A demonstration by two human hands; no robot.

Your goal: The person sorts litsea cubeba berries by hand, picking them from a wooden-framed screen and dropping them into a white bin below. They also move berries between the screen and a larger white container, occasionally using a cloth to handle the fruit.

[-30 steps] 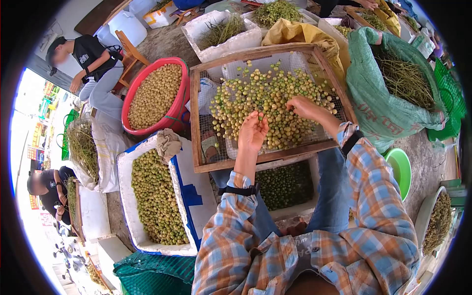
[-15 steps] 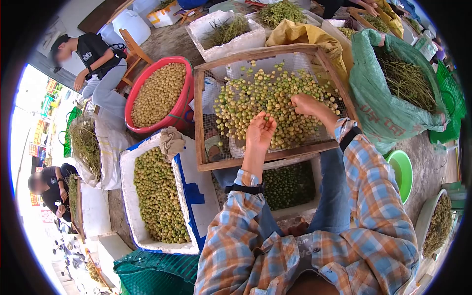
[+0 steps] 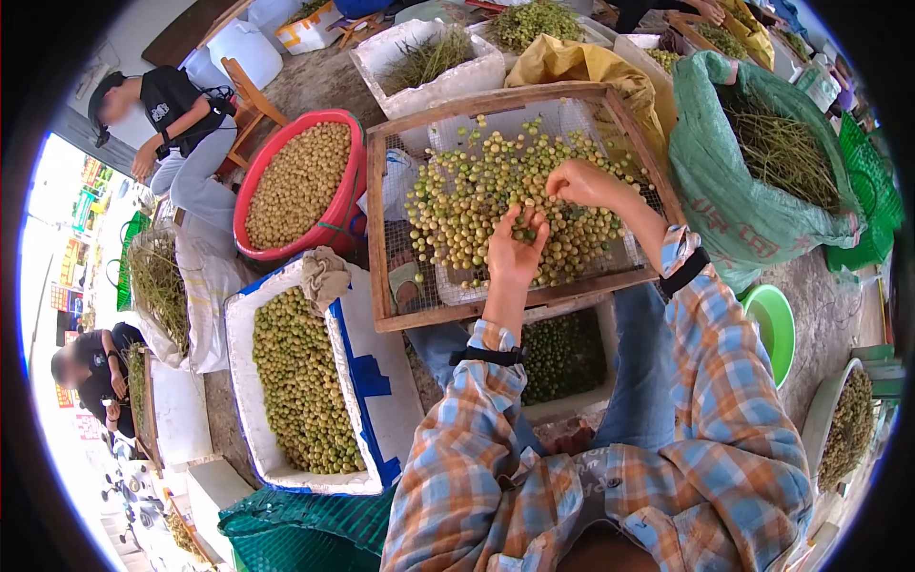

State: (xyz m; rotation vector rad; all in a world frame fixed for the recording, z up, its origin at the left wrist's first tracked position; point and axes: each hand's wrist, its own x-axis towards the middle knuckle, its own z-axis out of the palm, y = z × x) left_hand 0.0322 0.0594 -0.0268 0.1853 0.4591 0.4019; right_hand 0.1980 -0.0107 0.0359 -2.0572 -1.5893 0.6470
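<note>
A wooden-framed mesh screen [image 3: 457, 313] lies across my lap, with many small round yellow-green fruits [image 3: 467, 214] spread over it. My left hand [image 3: 517, 250] is palm up above the near part of the pile, its fingers curled around small round fruits. Just beyond and to its right, my right hand [image 3: 583, 184] hangs over the pile with fingers bent down and pressed together; what they hold is hidden. Beneath the screen, between my legs, stands a white foam box [image 3: 572, 408] with darker green fruits in it.
At left are a foam box [image 3: 243, 381] of fruits and a red tub [image 3: 358, 172] of paler ones. A green sack [image 3: 705, 181] of stems and a green basin [image 3: 777, 329] stand right. Two people sit at far left; a person's hand [image 3: 710, 11] shows at the top.
My left hand has moved right and its fingers have loosened slightly. My right hand has moved left and away from me, so the two hands are closer together. The view has shifted slightly.
</note>
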